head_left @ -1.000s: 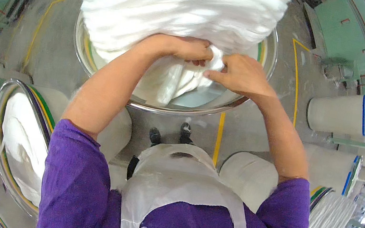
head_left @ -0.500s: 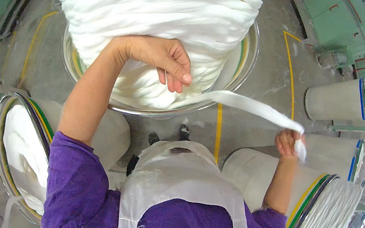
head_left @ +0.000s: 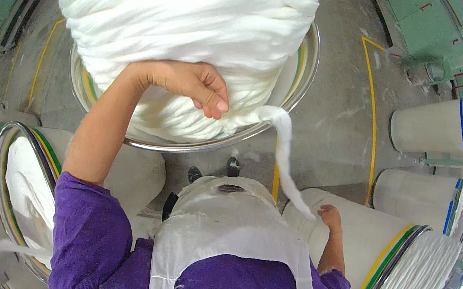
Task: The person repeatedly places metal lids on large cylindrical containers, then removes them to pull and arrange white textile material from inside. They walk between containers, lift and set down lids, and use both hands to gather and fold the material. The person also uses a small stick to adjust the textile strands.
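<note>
A tall heap of white fibre sliver [head_left: 185,20] bulges above the rim of a large round can [head_left: 312,66] in front of me. My left hand [head_left: 192,86] is bent at the wrist against the heap's near side. Its thumb presses on curled fingers; whatever lies inside them is hidden. From the heap a loose strand of sliver [head_left: 283,147] loops over the can's rim and slopes down to the right. The strand's end lies close beside my right hand [head_left: 331,217], whose fingers are curled. I cannot make out whether they grip anything.
A can of coiled sliver [head_left: 31,190] stands at my left, and a can [head_left: 350,238] topped with sliver at my right. More cans [head_left: 430,126] line the far right. Yellow lines [head_left: 370,100] mark the grey floor. Green machine housings [head_left: 420,23] stand beyond.
My right hand has come inward and down towards my body. The strand, earlier stretched out to the right in that hand, now droops over the rim. My left hand has shifted slightly left and down.
</note>
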`<action>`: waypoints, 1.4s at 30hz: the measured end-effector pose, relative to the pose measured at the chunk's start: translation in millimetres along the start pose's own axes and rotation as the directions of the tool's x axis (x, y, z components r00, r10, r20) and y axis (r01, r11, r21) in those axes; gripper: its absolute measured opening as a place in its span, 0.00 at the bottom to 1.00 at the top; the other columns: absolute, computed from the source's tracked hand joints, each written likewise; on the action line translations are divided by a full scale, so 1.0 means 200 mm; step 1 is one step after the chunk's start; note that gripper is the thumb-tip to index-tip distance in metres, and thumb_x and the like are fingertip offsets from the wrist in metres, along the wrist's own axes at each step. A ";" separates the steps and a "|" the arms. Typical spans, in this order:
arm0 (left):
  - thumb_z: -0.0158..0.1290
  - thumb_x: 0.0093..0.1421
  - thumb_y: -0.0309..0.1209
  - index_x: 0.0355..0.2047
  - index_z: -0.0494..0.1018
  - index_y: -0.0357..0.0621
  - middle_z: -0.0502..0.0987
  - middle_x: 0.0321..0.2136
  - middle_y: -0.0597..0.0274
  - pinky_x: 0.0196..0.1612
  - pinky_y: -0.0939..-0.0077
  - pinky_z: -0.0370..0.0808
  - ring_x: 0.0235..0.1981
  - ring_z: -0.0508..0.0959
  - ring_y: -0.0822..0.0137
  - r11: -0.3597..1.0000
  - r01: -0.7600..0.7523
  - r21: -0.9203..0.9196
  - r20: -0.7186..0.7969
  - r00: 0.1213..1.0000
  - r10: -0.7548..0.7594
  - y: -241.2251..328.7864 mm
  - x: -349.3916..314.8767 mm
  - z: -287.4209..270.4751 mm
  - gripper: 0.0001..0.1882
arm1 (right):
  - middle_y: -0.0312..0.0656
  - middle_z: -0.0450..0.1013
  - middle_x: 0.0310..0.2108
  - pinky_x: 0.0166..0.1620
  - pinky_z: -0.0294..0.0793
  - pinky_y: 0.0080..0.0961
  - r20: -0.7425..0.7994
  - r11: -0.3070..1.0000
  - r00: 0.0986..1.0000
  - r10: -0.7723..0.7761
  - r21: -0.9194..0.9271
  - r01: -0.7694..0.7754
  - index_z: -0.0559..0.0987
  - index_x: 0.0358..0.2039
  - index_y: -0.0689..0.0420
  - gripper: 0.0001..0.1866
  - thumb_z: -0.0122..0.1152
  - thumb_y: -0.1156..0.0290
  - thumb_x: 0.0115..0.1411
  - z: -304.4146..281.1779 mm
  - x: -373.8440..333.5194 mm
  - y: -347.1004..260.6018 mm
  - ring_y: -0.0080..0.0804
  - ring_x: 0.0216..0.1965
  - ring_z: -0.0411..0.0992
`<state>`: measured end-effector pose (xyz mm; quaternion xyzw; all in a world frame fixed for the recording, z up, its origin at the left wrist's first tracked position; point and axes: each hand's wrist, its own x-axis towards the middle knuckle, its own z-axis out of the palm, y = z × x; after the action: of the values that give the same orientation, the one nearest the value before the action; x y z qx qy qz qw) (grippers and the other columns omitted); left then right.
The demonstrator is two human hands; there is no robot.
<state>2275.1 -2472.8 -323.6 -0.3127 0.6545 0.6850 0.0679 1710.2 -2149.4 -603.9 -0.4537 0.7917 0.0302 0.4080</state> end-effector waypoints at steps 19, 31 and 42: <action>0.53 0.63 0.42 0.37 0.77 0.39 0.78 0.34 0.51 0.42 0.59 0.74 0.37 0.77 0.57 0.948 0.209 0.240 -0.386 0.917 -0.104 -0.52 0.22 0.75 0.17 | 0.53 0.61 0.60 0.60 0.62 0.39 -0.074 0.617 0.716 -0.694 0.451 0.645 0.53 0.67 0.61 0.36 0.49 0.52 0.68 -0.45 -0.25 -2.20 0.41 0.59 0.63; 0.50 0.66 0.43 0.39 0.75 0.35 0.79 0.34 0.54 0.38 0.65 0.78 0.32 0.80 0.63 0.949 0.306 -0.075 -0.582 0.759 -0.291 -0.53 -0.32 -0.46 0.20 | 0.50 0.75 0.39 0.46 0.66 0.37 -0.065 0.348 0.356 -0.932 0.107 0.931 0.72 0.45 0.65 0.20 0.44 0.59 0.68 -0.31 0.56 -3.70 0.43 0.43 0.72; 0.50 0.66 0.43 0.37 0.77 0.34 0.81 0.32 0.55 0.39 0.66 0.81 0.33 0.82 0.62 0.926 0.302 -0.227 -0.666 0.646 -0.374 -1.08 -1.04 -1.25 0.20 | 0.62 0.70 0.52 0.55 0.64 0.45 0.005 0.247 0.247 -0.969 0.081 0.966 0.66 0.58 0.66 0.30 0.40 0.52 0.67 0.20 0.70 -4.83 0.60 0.54 0.67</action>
<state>2633.6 -2612.1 -387.3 -0.6670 0.5275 0.5212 -0.0726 2417.1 -2796.2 -414.2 -0.8300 0.3366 -0.2380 0.3757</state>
